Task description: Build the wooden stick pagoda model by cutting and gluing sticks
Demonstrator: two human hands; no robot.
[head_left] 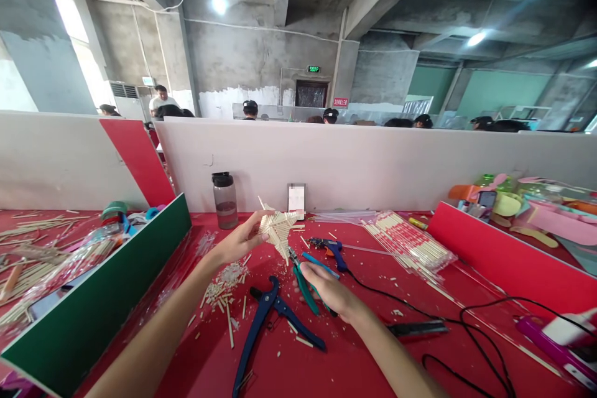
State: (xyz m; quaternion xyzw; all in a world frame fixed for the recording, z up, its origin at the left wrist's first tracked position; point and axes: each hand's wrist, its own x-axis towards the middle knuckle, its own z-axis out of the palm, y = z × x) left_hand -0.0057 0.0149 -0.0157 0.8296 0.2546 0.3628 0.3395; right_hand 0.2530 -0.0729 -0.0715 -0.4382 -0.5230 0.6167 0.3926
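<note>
My left hand grips a small model made of pale wooden sticks, holding it up over the red table. In my right hand is a pair of green-handled pliers, its jaws at the lower tip of the stick model. Whether the jaws are closed on a stick is too small to tell. Below my hands lies a blue pipe cutter with its handles spread. A blue glue gun rests just beyond my right hand, near a light-blue tool partly behind it.
Stick scraps are heaped left of the cutter. A water bottle and an upright phone stand at the back partition. Packed sticks lie right. A black cord crosses the right side. Green and red dividers flank the workspace.
</note>
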